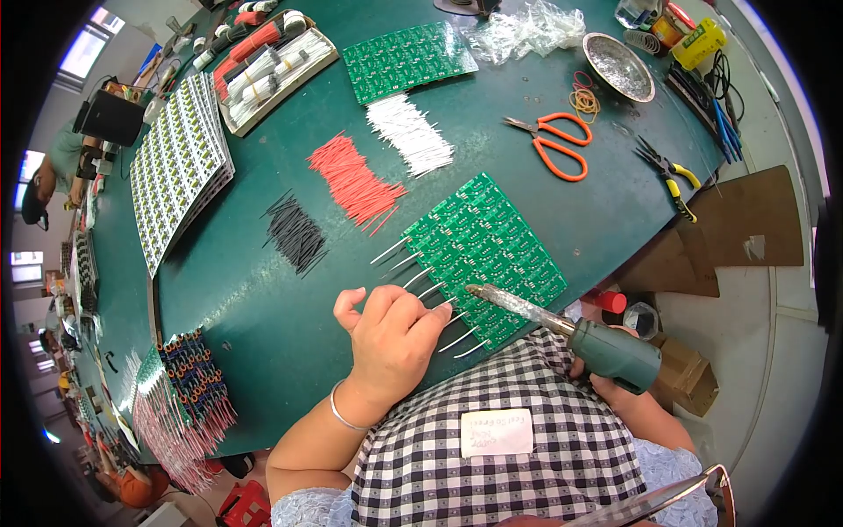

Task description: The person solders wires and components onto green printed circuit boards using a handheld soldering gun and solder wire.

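Left hand (391, 338): a white wire (451, 300) is pinched at the board's edge, apparently to be steadied.
Soldering iron (619, 351): gripped by its handle in the right hand (606, 386), tip over the board.
Green board (496, 246): laid at the tabletop's (255, 329) near edge, probably for reach.

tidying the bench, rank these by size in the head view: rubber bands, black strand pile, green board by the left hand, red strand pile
1. Green board by the left hand
2. Red strand pile
3. Black strand pile
4. Rubber bands
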{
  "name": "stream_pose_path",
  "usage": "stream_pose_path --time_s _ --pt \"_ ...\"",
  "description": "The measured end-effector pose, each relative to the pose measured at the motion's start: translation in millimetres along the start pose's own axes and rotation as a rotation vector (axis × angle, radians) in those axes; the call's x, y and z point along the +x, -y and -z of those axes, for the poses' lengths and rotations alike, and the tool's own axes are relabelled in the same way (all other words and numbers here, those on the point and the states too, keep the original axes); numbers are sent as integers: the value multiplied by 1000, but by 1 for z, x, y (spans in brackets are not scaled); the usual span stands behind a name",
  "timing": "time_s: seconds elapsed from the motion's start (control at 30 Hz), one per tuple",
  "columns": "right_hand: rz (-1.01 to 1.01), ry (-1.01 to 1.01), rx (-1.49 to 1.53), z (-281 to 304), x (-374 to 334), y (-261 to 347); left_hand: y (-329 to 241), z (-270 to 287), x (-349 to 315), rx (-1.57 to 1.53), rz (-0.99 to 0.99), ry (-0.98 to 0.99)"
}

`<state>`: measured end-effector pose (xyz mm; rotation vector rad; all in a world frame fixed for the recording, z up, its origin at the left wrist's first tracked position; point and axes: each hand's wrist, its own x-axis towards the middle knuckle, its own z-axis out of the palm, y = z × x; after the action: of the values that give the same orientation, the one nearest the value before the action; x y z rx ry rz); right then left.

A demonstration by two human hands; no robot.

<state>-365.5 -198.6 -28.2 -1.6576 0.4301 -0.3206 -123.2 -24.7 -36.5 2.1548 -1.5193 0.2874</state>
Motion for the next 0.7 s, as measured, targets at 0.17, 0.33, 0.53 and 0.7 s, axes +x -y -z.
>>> stream_pose_path --time_s 0.17,0.33,0.53,0.7 --pt "-17 14 -49 4 -3 6 -1 1 0 7 3 2" --pt "-86 65 -351 15 -26 -5 -2 1 1 16 -4 -23" --pt "-128 -5 -325 16 -35 -12 -9 9 3 39 -28 -51" --pt "-107 22 -232 13 -29 -6 -19 9 -2 16 -36 -38"
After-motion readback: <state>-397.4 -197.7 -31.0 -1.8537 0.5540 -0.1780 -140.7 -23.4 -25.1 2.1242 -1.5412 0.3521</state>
